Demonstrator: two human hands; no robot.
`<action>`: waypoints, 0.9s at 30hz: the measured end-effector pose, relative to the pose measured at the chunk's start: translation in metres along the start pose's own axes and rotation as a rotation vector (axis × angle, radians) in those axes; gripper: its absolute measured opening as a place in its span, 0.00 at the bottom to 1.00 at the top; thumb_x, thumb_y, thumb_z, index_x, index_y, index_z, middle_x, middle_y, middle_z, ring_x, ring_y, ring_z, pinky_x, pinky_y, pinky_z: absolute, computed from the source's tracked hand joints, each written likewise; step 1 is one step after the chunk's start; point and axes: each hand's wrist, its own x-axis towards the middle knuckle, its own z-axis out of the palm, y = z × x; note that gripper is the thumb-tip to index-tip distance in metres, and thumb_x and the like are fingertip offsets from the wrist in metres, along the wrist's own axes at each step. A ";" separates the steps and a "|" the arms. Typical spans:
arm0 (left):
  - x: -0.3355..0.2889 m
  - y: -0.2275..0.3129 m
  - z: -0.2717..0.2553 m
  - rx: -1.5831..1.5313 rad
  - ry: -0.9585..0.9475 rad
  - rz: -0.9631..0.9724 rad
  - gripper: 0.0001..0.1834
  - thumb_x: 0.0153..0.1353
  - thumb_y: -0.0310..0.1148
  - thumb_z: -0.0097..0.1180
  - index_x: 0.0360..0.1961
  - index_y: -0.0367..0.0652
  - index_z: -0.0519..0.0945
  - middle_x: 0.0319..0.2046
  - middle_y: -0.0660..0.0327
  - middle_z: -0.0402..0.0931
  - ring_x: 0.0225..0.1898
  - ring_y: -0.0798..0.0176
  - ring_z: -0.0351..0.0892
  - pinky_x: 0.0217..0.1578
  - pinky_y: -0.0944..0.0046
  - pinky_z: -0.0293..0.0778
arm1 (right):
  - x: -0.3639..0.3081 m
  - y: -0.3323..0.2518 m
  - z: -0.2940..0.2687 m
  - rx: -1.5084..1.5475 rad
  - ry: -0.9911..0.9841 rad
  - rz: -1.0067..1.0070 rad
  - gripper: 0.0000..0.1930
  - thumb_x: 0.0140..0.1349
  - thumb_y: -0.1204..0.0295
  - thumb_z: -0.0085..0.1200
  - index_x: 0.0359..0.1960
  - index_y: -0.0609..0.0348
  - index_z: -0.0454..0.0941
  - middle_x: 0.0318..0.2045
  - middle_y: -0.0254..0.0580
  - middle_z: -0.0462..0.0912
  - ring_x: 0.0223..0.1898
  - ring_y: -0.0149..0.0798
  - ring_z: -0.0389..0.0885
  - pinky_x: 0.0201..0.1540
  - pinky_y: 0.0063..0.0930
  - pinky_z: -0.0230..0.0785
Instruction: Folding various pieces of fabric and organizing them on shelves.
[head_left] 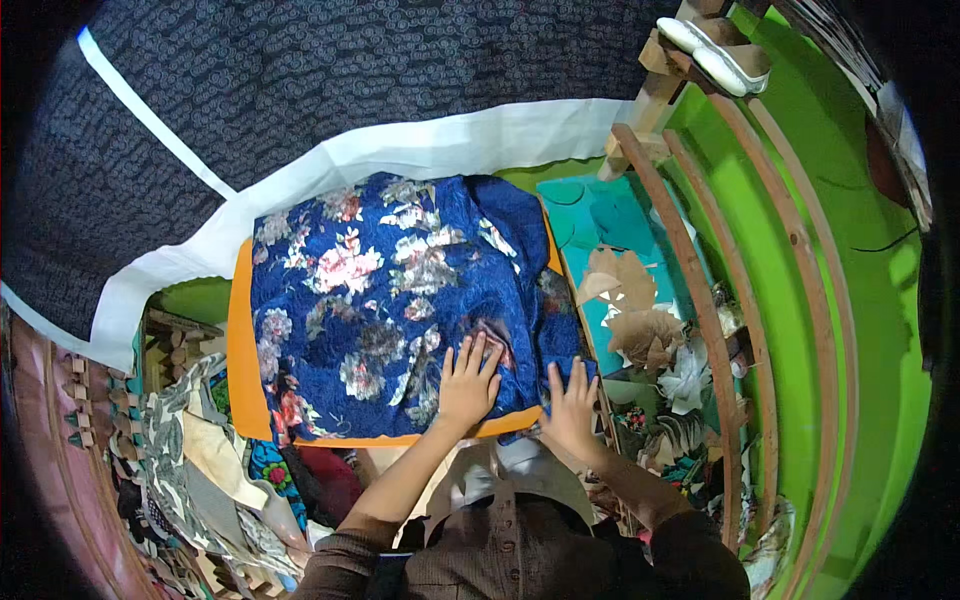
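A blue velvety fabric (330,320) with pink, white and grey flowers is spread over an orange board (243,350). My left hand (469,385) lies flat on the cloth near the board's front edge, its fingers spread. Beside it, at the front right corner, my right hand (572,412) also rests on the cloth with fingers apart. Between and above my hands the fabric is rumpled, and its right part forms a fold running away from me. Part of the cloth hangs past the board's right edge.
A dark patterned sheet (400,70) with a white border hangs beyond the board. To the right, brown paper pieces (640,310) lie on a teal surface (575,215), beside wooden rails (790,230) and a pair of white shoes (715,55). Heaped cloths (215,460) sit at the left.
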 end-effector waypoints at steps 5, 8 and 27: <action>0.005 -0.002 0.002 -0.015 0.022 -0.014 0.27 0.56 0.44 0.47 0.59 0.55 0.64 0.62 0.55 0.54 0.62 0.51 0.54 0.60 0.46 0.46 | 0.037 0.054 -0.026 0.166 -0.235 0.175 0.26 0.42 0.68 0.58 0.48 0.58 0.71 0.44 0.54 0.75 0.45 0.52 0.73 0.48 0.39 0.66; 0.007 -0.003 0.008 0.010 0.035 -0.018 0.26 0.58 0.45 0.45 0.59 0.56 0.64 0.61 0.56 0.56 0.62 0.52 0.55 0.60 0.47 0.47 | 0.080 0.070 -0.054 0.066 -0.228 -0.108 0.13 0.44 0.72 0.53 0.33 0.58 0.79 0.30 0.52 0.79 0.34 0.51 0.78 0.40 0.39 0.69; 0.025 0.038 -0.010 -0.077 0.044 -0.008 0.35 0.47 0.43 0.56 0.59 0.54 0.63 0.60 0.51 0.55 0.60 0.50 0.56 0.58 0.47 0.51 | 0.117 0.040 -0.009 0.799 -0.423 -0.340 0.46 0.55 0.56 0.53 0.64 0.66 0.35 0.61 0.67 0.50 0.64 0.53 0.50 0.62 0.36 0.46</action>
